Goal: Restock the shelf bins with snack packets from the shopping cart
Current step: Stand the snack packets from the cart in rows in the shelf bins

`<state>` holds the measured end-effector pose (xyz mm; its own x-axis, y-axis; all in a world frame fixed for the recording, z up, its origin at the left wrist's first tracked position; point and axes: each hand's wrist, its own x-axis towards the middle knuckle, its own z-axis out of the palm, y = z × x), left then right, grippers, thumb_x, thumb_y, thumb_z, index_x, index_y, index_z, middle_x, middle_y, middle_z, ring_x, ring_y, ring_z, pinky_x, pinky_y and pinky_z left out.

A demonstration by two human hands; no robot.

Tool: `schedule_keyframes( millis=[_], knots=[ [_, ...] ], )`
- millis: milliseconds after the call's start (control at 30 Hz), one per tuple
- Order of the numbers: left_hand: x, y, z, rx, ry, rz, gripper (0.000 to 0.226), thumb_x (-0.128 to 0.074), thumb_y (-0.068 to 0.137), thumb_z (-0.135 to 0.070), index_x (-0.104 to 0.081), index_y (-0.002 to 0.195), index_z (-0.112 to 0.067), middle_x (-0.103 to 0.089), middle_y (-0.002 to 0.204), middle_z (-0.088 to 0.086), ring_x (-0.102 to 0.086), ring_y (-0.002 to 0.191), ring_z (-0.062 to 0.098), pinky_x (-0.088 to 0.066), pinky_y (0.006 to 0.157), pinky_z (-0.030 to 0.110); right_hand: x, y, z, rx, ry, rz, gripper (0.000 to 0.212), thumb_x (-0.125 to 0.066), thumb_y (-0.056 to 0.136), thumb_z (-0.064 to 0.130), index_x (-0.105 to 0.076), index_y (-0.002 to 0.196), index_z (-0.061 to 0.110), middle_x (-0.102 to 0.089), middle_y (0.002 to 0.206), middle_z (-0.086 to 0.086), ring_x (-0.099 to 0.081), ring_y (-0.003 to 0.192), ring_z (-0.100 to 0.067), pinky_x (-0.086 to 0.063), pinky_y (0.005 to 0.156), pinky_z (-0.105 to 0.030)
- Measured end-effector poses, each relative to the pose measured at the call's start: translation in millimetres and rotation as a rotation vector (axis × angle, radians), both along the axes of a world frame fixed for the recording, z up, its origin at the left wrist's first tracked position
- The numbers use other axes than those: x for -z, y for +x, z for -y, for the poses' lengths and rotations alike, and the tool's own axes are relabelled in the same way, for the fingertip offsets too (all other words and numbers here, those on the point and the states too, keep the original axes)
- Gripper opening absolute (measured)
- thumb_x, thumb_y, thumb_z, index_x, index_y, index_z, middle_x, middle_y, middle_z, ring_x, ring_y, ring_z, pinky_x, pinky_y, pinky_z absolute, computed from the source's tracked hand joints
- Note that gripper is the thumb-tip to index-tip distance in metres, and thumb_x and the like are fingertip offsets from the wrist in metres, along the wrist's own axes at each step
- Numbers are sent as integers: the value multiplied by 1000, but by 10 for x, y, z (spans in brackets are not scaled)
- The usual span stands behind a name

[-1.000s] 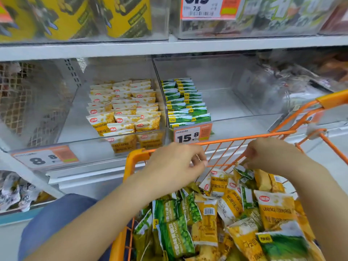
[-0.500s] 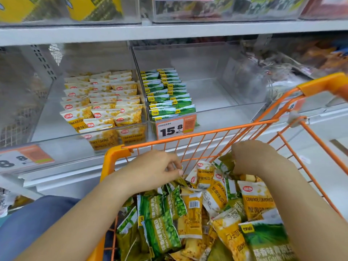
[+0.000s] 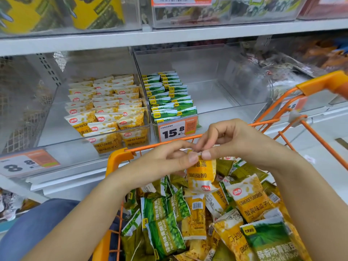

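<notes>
Two hands, left hand and right hand, pinching one yellow packet by its top edge above the orange cart heaped with packets, clear shelf bins behind, grey shelf overhead, price tag in front.

Grey metal shelving spans the view, upper board over a lower bay. Perforated upright at back left; wire mesh panel beside it. Price tags: "8.8" at lower left, "15.8" at centre (orange-trimmed). Light even, glare on clear plastic. Pale floor at right.
</notes>
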<state>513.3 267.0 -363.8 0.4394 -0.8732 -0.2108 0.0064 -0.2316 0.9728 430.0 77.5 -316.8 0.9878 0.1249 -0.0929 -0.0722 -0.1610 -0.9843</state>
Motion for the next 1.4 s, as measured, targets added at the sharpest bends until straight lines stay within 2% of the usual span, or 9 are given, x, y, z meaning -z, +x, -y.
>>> schedule_keyframes(
  millis=[167,300,467,567,733,933,1067,1233,1400],
  knots=[
    [-46,9,-33,-146,-159,-126,34,-71,74,-16,-55,104,-11,-75,91,5,-71,84,17,-55,68,24,48,26,-69,103,173,31,11,-72,62,8,-70,64,19,-73,101,-2,-69,95,-16,-53,71,-21],
    [-21,-24,-23,-205,-188,-3,33,-73,69,-17,-53,95,-12,-72,80,-2,-68,72,11,-51,62,19,89,53,-115,167,9,-15,39,-73,64,25,-65,101,18,-72,105,1,-70,85,-11,-53,64,-19],
    [-51,-33,-18,-397,-225,74,37,-75,76,-35,-55,101,-17,-69,70,1,-66,68,9,-52,62,20,122,78,-185,218,-35,-33,37,-73,65,25,-68,100,15,-73,83,1,-69,74,-11,-58,64,-25],
    [-118,-28,-13,-508,-328,-7,30,-68,77,-33,-59,99,-15,-70,73,-1,-67,64,12,-56,56,25,150,101,-213,339,165,19,36,-71,68,18,-65,103,10,-73,92,-7,-70,77,-16,-57,64,-25],
    [-159,14,-83,-552,-328,-96,39,-68,71,-30,-66,106,-14,-74,101,2,-70,92,16,-57,72,26,222,150,-365,375,548,7,41,-65,73,7,-58,113,5,-71,105,-12,-69,92,-23,-57,80,-28],
    [-308,200,-507,-794,-291,119,28,-64,73,-31,-69,93,-13,-74,79,-2,-66,67,11,-51,53,19,160,362,-669,273,-14,42,18,-68,84,9,-60,98,17,-71,84,1,-66,79,-4,-51,74,-19],
    [-590,507,-1064,-965,-270,398,9,-66,79,-26,-68,84,-18,-67,59,-13,-51,49,-3,-39,49,11,169,580,-792,322,-522,257,26,-65,88,27,-54,112,30,-63,112,15,-55,108,-3,-43,92,-29],
    [-608,1072,-1711,-954,171,767,20,-80,69,-41,-72,79,-25,-71,69,-9,-60,66,6,-43,66,28,363,862,-833,316,-883,179,63,-43,94,52,-30,147,20,-60,127,-2,-47,125,-24,-32,107,-40],
    [-489,1324,-1762,-834,677,989,21,-77,77,-36,-73,84,-17,-64,72,7,-57,74,25,-31,58,34,608,865,-863,281,-1291,263,84,-3,83,61,-51,134,15,-65,118,-7,-53,120,-25,-21,115,-43]
  ],
)
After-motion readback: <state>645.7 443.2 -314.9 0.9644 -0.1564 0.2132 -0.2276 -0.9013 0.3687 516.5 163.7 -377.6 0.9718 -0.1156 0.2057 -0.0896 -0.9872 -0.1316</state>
